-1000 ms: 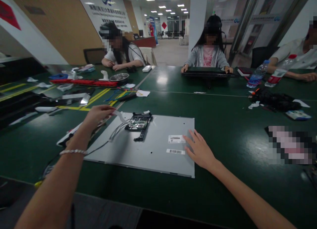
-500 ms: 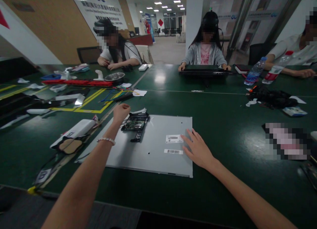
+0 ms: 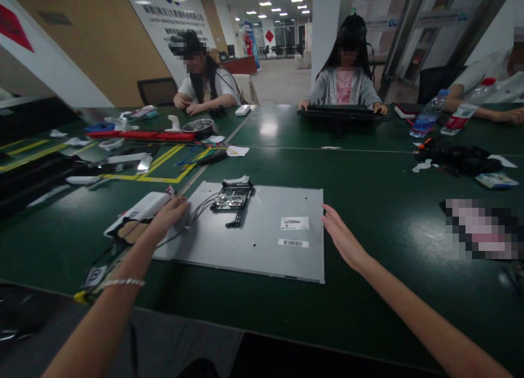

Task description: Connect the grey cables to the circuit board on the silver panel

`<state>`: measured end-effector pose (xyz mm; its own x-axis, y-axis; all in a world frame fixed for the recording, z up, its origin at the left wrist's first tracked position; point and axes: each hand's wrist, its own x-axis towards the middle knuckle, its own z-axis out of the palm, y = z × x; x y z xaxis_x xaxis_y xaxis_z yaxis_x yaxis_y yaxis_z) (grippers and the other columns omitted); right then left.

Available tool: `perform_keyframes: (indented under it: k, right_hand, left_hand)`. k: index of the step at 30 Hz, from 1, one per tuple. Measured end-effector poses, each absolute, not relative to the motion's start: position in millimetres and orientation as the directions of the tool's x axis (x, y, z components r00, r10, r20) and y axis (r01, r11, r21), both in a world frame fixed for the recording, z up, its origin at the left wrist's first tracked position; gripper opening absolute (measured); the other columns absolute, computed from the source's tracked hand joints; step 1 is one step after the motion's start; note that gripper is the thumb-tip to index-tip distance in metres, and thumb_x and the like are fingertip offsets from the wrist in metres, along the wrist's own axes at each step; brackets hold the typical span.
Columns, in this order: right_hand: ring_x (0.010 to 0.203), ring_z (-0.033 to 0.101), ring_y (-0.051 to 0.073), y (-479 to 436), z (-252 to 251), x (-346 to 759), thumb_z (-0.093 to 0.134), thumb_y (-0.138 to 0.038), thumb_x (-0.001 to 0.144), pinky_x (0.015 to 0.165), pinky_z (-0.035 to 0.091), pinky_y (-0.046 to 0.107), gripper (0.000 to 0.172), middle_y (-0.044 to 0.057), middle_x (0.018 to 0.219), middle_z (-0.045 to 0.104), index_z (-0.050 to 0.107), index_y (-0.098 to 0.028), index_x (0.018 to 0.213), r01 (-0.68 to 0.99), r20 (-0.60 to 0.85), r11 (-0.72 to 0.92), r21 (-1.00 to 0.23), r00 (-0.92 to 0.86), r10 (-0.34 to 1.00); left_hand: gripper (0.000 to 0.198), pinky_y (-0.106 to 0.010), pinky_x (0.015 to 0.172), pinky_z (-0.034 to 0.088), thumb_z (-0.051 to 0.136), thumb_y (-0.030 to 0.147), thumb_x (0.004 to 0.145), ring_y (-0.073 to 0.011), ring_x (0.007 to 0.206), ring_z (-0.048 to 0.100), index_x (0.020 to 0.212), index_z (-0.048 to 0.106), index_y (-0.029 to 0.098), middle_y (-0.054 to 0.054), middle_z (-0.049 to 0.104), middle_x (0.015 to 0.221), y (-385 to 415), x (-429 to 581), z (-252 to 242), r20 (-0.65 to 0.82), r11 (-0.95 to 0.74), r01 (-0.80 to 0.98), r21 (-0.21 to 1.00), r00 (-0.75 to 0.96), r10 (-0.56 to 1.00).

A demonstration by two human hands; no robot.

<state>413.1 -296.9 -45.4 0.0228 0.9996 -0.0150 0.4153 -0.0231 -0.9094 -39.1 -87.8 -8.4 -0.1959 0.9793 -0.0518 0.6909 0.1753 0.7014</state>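
A flat grey metal panel, with two white labels on its right half, lies on the green table. On its upper left part rests a green circuit board with a black plastic bracket. Thin grey cables run from the board towards the panel's left edge. My left hand is at that left edge, beside the cables, its fingers loosely stretched out and holding nothing I can see. Along the right edge, my right hand has its fingers extended, fingertips at or very near the panel's side.
A white device with a black strap sits left of the panel. Two bottles, a black bundle and a blurred-out flat object are on the right. People sit across the table, one holding a black screen.
My left hand has moved from above the circuit board down and left to the panel's left edge. My right hand has slid off the labels to the right edge. The view shifted slightly.
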Motion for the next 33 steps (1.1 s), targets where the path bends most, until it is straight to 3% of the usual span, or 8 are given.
perform_keyframes:
  k: [3,5,13,19,25,29,33]
  right_hand:
    - [0.138,0.038,0.021,-305.5,-38.4,405.0,0.021,-0.047,0.098,0.107,0.038,0.042,0.062,0.006,0.155,0.032,0.007,-0.025,0.155,0.076,-0.122,-0.123,-0.989,0.024,0.992]
    - [0.137,0.038,0.020,-310.6,-36.2,402.4,0.021,-0.048,0.098,0.108,0.037,0.041,0.063,0.005,0.156,0.032,0.005,-0.025,0.155,-0.007,-0.123,-0.123,-0.992,0.030,0.992]
    - [0.142,0.030,0.018,-334.3,-47.9,418.2,0.010,-0.050,0.097,0.111,0.034,0.039,0.065,0.006,0.160,0.021,-0.004,-0.022,0.154,0.060,-0.006,-0.009,-0.998,0.039,0.999]
    - [0.142,0.029,0.022,-356.9,-44.6,444.8,0.015,-0.054,0.095,0.114,0.031,0.045,0.068,0.007,0.159,0.024,-0.002,-0.025,0.154,-0.009,-0.015,-0.014,-1.000,0.109,0.994]
    - [0.142,0.030,0.023,-375.3,-42.7,478.6,0.033,-0.056,0.092,0.115,0.026,0.044,0.071,0.009,0.158,0.026,0.009,-0.028,0.153,-0.120,-0.128,-0.106,-0.987,0.189,0.974]
    - [0.140,0.034,0.024,-383.6,-47.9,496.4,0.045,-0.056,0.089,0.116,0.025,0.043,0.070,0.008,0.156,0.031,0.023,-0.031,0.150,-0.249,-0.204,-0.135,-0.959,0.280,0.938]
    - [0.141,0.032,0.023,-389.0,-53.0,506.3,0.051,-0.056,0.087,0.117,0.022,0.042,0.068,0.005,0.154,0.036,0.030,-0.034,0.147,-0.249,-0.230,-0.153,-0.956,0.321,0.919]
  left_hand:
    - [0.029,-0.024,0.094,0.042,0.056,0.016,0.086,-0.0157,0.105,0.056,0.114,0.058,0.008,-0.008,0.064,0.112,-92.8,-47.3,-6.4,-0.104,0.203,0.592,0.780,-0.197,0.975]
    - [0.028,-0.022,0.090,0.044,0.055,0.013,0.085,-0.0136,0.099,0.058,0.112,0.058,0.007,-0.007,0.066,0.108,-92.5,-48.3,-4.8,-0.138,0.231,0.526,0.819,-0.210,0.968]
    - [0.031,-0.017,0.081,0.049,0.058,0.009,0.083,-0.0108,0.092,0.063,0.114,0.056,0.013,-0.006,0.066,0.101,-107.3,-35.6,-1.0,-0.249,0.324,0.293,0.900,-0.266,0.931]
    - [0.030,-0.019,0.089,0.049,0.055,0.010,0.085,-0.0131,0.102,0.064,0.115,0.056,0.015,-0.007,0.068,0.106,-130.6,-22.4,-5.0,-0.290,0.328,0.191,0.925,-0.203,0.935]
    - [0.042,-0.025,0.108,0.038,0.066,0.021,0.081,-0.0163,0.125,0.052,0.121,0.056,0.023,-0.007,0.063,0.125,-147.9,2.2,-10.9,-0.347,0.365,0.196,0.910,-0.121,0.930]
    - [0.044,-0.028,0.106,0.042,0.070,0.025,0.077,-0.0197,0.127,0.051,0.120,0.058,0.026,-0.006,0.062,0.126,-158.4,17.2,-10.5,-0.324,0.331,0.248,0.910,-0.072,0.943]
    - [0.043,-0.032,0.107,0.043,0.069,0.027,0.077,-0.0217,0.127,0.051,0.118,0.058,0.025,-0.008,0.063,0.124,-170.2,32.4,-3.7,-0.352,0.347,0.207,0.915,-0.015,0.936]
